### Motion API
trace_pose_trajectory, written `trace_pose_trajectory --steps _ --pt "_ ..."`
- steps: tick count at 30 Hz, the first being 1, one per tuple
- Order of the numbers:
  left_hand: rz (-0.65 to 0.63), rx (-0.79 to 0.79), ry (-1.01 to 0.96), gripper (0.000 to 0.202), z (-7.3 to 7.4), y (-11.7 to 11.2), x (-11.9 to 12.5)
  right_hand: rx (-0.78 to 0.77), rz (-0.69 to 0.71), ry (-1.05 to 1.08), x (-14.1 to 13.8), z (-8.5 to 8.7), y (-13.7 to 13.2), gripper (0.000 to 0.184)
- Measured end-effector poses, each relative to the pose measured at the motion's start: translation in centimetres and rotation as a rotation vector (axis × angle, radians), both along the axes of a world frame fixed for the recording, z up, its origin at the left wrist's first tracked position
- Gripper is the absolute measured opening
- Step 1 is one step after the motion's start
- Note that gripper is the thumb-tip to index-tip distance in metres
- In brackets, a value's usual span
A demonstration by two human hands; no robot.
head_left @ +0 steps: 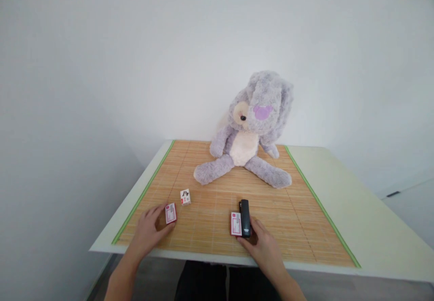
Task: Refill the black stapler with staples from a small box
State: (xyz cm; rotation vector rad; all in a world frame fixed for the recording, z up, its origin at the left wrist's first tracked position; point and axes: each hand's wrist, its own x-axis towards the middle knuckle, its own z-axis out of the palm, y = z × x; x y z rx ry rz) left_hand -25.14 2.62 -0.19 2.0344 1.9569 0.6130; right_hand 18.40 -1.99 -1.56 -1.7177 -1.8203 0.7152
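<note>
My left hand (pixel 149 229) has its thumb and fingers around a small red-and-white box (pixel 171 213), which rests on the mat at the left. Just beyond that box stands a smaller white box (pixel 185 197) with a dark picture and red marks on it. On the right, my right hand (pixel 262 245) is closed about the near end of a black stapler (pixel 244 218), fingers along its right side and thumb at the bottom. A second red-and-white box (pixel 236 223) lies against the stapler's left side, close to my thumb.
A bamboo mat (pixel 203 237) with green edging covers much of the white table (pixel 352 210). At the back, a grey plush rabbit (pixel 244 147) sits against the white wall (pixel 152 57), legs spread. A cable with a dark piece (pixel 393 194) hangs at the right.
</note>
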Motion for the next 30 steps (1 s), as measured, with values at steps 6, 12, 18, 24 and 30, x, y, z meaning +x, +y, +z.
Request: trace_pose_trajectory --steps 6,12,18,24,30 --pt "-0.156 -0.099 -0.235 0.058 3.4 -1.5 6.3 -0.034 -0.015 0.010 -0.2 -0.2 0.2 0.076" --pt "-0.459 -0.094 -0.419 0.065 5.5 -0.5 17.8 -0.038 0.001 0.037 -0.6 1.0 0.4 0.069" --pt "-0.597 -0.181 -0.422 0.065 5.3 1.8 20.6 -0.036 0.022 0.052 -0.6 1.5 0.5 0.069" --pt "-0.583 -0.207 -0.448 0.064 4.7 1.5 21.2 -0.037 0.000 0.040 -0.7 1.3 0.4 0.071" --pt "-0.579 -0.181 -0.446 0.072 4.4 1.0 22.0 -0.029 0.001 0.009 -0.8 1.4 0.6 0.073"
